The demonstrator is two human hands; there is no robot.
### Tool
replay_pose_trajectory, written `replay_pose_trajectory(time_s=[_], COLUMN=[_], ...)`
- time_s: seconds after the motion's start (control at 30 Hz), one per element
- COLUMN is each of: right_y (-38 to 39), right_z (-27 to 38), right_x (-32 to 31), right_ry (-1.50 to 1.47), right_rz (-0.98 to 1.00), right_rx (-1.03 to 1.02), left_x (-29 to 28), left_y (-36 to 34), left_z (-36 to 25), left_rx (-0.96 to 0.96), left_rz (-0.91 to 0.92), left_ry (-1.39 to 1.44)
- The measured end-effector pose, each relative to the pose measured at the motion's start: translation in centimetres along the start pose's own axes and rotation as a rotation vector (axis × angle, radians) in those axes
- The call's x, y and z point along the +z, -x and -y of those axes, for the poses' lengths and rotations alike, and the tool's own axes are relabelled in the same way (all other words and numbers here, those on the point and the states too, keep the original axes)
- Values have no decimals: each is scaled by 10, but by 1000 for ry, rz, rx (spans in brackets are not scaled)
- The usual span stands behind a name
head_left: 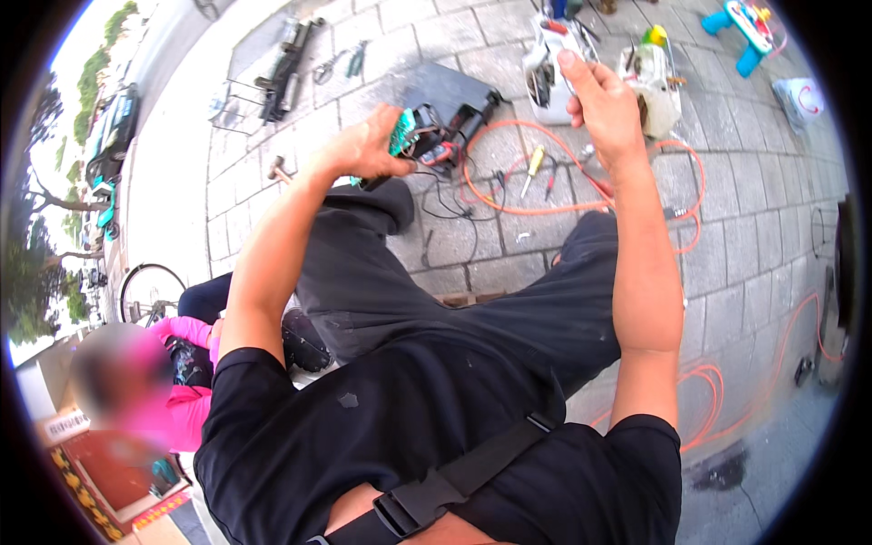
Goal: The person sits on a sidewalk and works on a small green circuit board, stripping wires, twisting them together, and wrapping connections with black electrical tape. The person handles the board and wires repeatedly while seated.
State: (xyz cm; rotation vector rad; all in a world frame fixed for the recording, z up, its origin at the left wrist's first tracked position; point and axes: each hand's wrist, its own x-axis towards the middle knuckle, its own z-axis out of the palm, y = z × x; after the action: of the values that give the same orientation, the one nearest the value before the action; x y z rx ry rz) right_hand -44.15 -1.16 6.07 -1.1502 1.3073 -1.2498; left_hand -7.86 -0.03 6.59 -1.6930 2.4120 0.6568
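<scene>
My left hand (368, 145) grips a green circuit board (402, 127) with black parts and wires, just above my bent left leg. Beside it are an open dark case (436, 86) and a red-and-black meter (437, 154) with cables. My right hand (599, 109) is raised with thumb and fingers pinched on something too small to make out, in front of a white container (549, 109) holding tools. Below, between my hands, a yellow-handled screwdriver (536, 163) lies on the paving near probe leads, inside loops of an orange hose (516, 209).
A person (182, 409) in pink is close at my lower left by a bicycle wheel (150, 286). A hammer (278, 168) and dark metal gear (286, 68) lie upper left. A second container (663, 100), blue toy (727, 23) and bag (799, 100) stand upper right; more hose (713, 400) lies lower right.
</scene>
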Motion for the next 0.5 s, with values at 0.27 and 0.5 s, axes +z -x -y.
replay_pose_trajectory(time_s=[0.27,0.5], right_y=[32,142], right_z=[-10,-72], right_x=[16,85], right_ry=[-115,-417], right_rz=[98,179], right_rx=[0,184], left_x=[-70,3], left_y=[149,204], left_z=[-98,-100], left_rx=[-93,-237], left_rz=[-177,-232], left_ry=[-83,191])
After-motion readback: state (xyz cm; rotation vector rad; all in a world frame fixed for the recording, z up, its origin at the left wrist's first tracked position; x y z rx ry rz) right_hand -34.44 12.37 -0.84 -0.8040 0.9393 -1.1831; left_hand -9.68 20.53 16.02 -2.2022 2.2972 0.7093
